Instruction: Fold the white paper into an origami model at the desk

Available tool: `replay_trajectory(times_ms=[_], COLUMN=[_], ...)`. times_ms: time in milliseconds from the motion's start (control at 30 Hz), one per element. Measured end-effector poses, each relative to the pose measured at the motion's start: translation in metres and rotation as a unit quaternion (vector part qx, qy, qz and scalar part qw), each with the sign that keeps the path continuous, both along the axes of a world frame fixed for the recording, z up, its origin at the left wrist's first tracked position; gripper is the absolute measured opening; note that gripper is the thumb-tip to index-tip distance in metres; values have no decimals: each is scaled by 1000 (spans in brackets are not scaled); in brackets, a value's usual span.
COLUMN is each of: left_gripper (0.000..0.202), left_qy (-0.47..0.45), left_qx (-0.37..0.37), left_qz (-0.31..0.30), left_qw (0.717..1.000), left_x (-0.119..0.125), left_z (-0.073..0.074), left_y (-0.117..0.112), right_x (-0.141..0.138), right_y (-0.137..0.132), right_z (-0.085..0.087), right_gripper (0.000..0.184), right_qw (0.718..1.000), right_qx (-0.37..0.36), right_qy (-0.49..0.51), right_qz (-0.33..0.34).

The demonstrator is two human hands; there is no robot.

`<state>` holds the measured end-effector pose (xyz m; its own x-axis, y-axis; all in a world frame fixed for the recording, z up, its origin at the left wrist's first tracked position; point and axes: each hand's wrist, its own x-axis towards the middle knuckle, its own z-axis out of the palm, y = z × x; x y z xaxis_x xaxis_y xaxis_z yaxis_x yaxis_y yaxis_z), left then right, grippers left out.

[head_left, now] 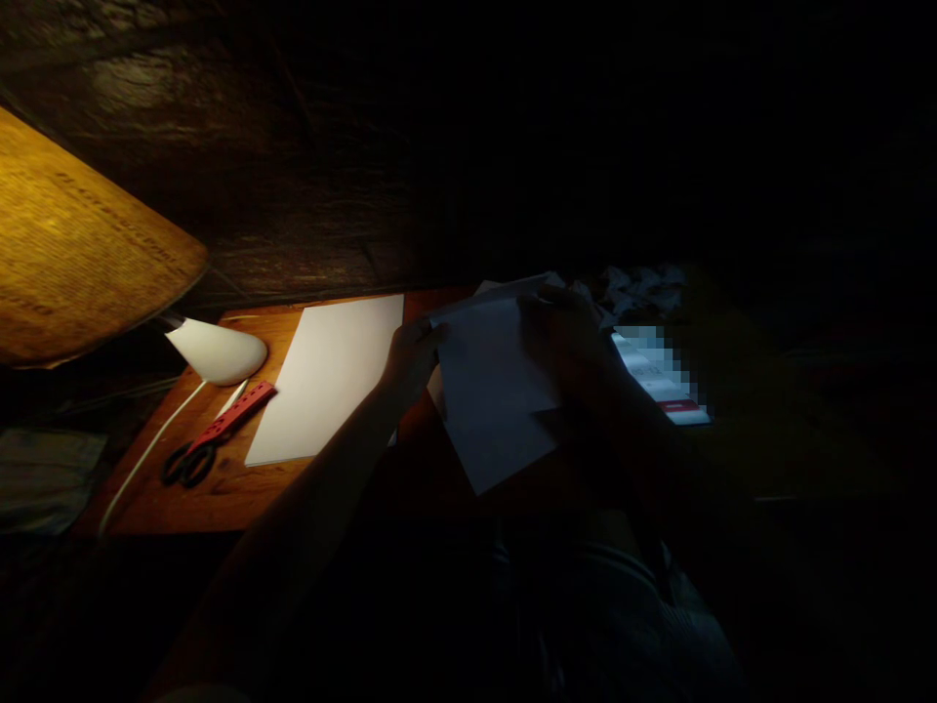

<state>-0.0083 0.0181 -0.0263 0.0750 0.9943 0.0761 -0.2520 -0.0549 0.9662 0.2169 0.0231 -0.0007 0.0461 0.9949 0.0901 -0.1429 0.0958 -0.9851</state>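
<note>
In the middle of the head view a sheet of paper is raised above the desk, dim and bluish, its lower corner pointing toward me. My left hand pinches its left edge near the top. On the sheet's upper right side lies my right hand, dark and blurred, with fingers that I can hardly make out against the paper. Left of my left hand rests a stack of white paper, brightly lit. What lies beneath the raised sheet is mostly hidden.
A lamp with a yellow shade and white base stands at left, its cord trailing down. Black-handled scissors lie by a red perforated strip. At right are a lit screen and crumpled paper.
</note>
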Motion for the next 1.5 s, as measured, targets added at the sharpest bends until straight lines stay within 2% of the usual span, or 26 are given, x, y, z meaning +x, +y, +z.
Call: replay_trajectory(times_ms=[133, 267, 367, 500, 633, 767, 867, 1033, 1167, 1267, 1367, 1500], left_gripper=[29, 19, 16, 35, 27, 38, 42, 46, 42, 41, 41, 34], left_qy=[-25, -43, -48, -61, -4, 58, 86, 74, 76, 83, 85, 100], left_qx=[-9, -4, -8, -22, -16, 5, 38, 51, 17, 7, -5, -9], left_qz=[15, 25, 39, 33, 33, 46, 50, 73, 78, 91, 104, 91], left_qw=[1000, 999, 998, 997, 999, 997, 994, 993, 994, 992, 991, 991], left_x=[-2, -2, -1, 0, 0, -1, -2, -2, -3, -4, -5, -10], left_z=[-2, 1, 7, 9, 4, 2, 5, 7, 5, 7, 8, 3], left_y=[2, 2, 1, 1, 0, -1, -2, -2, -1, -2, -3, 4], right_x=[3, 2, 2, 3, 3, 3, 3, 1, 2, 4, 7, 11], right_y=[1, -3, -8, -12, -8, -3, -6, -13, -9, -4, 0, 10], right_z=[-1, 1, 5, 10, 5, 2, 7, 14, 10, 8, 2, -9], right_gripper=[23, 5, 14, 16, 20, 33, 42, 24, 15, 21, 25, 14], right_qw=[1000, 1000, 999, 994, 987, 993, 997, 985, 989, 988, 989, 990], right_qx=[-23, 1, 19, 49, 75, 38, -8, -33, -58, -58, -73, -66], right_qy=[6, -17, -41, -94, -140, -106, -74, -167, -133, -143, -127, -113], right_qz=[-11, -7, -1, -7, -2, -32, -23, 9, 2, 3, 35, 58])
